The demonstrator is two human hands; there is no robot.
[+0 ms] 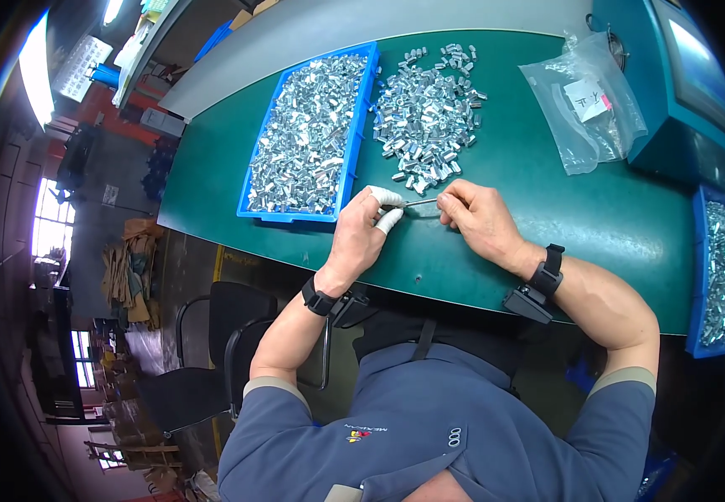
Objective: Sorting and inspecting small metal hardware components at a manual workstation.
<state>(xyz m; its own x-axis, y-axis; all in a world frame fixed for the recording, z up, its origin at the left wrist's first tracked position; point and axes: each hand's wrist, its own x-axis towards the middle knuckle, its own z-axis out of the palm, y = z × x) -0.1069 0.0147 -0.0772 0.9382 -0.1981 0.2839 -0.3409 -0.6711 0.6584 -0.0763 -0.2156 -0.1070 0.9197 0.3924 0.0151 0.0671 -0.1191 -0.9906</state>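
Observation:
Over the green tabletop, just below a loose pile of small silver metal parts (429,121), my two hands come close together. A thin metal rod (421,202) spans the gap between them. Its right end is pinched between thumb and fingers of my right hand (481,219). White wraps cover the thumb and forefinger of my left hand (362,230), which is closed around the rod's other end. Whatever small piece sits in those left fingertips is hidden. To the left of the pile, a blue tray (354,134) is filled with similar silver parts.
A clear plastic bag (580,138) with a white label lies at the back right, beside a teal machine (672,92) with a screen. Another blue tray (699,276) of small metal parts is at the right edge. A black chair (228,335) stands left of me.

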